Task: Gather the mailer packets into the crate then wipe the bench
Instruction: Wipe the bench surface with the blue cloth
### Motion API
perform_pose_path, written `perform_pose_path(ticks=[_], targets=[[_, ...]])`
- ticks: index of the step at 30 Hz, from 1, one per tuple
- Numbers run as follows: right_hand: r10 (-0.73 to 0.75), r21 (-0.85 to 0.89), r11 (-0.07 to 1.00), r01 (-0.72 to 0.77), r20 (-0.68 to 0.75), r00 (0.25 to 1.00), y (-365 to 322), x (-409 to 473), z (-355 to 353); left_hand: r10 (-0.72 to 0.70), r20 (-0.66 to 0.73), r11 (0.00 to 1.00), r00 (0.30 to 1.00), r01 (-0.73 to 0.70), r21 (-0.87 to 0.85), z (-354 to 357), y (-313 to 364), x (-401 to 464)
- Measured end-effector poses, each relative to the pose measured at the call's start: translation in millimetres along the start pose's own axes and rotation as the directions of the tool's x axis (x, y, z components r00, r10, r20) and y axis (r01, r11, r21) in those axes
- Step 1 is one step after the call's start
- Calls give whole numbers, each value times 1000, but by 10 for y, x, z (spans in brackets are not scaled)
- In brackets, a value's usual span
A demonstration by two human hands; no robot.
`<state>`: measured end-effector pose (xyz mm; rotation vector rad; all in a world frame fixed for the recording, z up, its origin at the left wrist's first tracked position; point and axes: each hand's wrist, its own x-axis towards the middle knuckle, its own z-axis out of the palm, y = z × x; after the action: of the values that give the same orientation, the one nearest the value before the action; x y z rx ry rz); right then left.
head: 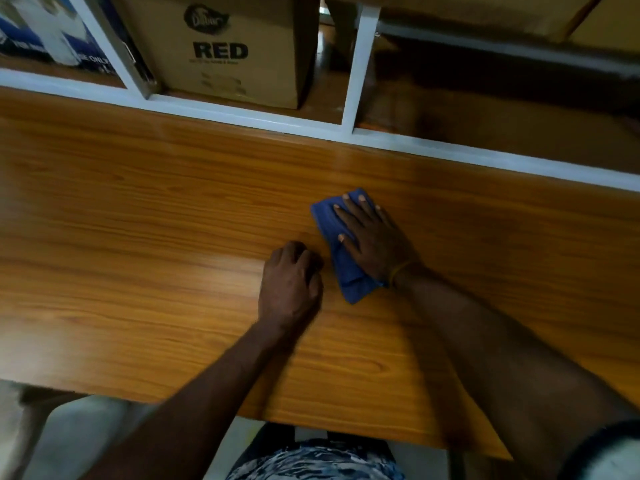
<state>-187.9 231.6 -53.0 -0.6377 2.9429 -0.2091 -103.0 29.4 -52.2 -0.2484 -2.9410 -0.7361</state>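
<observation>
A folded blue cloth (pixel 330 230) lies flat on the wooden bench (pixel 138 220), right of centre. My right hand (pixel 372 237) presses down on it with the fingers spread and straight. Just left of the cloth, my left hand (pixel 291 282) rests on the bench with its fingers curled under and nothing in it. No mailer packets and no crate are in view.
White-framed shelving (pixel 360 71) runs along the bench's far edge. A brown cardboard box printed "RED" (pixel 221 53) stands in one bay, and a blue-and-white box (pixel 52 32) at the far left. The bench's front edge (pixel 311 420) is close to my body.
</observation>
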Motion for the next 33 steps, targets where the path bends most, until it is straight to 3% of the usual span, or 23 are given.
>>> perform_pose_path(ticks=[7,11,13,16,23,27,33], targets=[[-136,-17,990,137,37,990,566,707,-131,96,59,991,994,-101,90,96,149,192],[-158,4,987,158,29,987,786,910,-197,87,26,988,996,-90,127,119,171,190],[-106,21,994,105,16,994,807,931,-199,74,21,986,997,-76,146,119,188,192],[93,46,995,-91,-31,995,786,877,-158,45,3,985,999,-45,167,125,211,183],[482,164,872,-460,-135,866,593,174,24,-57,-42,983,997,64,173,155,297,12],[556,190,828,-528,-155,817,214,-430,151,-55,-63,991,996,62,121,173,430,-236],[533,173,841,-513,-97,841,-319,-1314,240,-35,-27,997,999,37,62,217,600,-687]])
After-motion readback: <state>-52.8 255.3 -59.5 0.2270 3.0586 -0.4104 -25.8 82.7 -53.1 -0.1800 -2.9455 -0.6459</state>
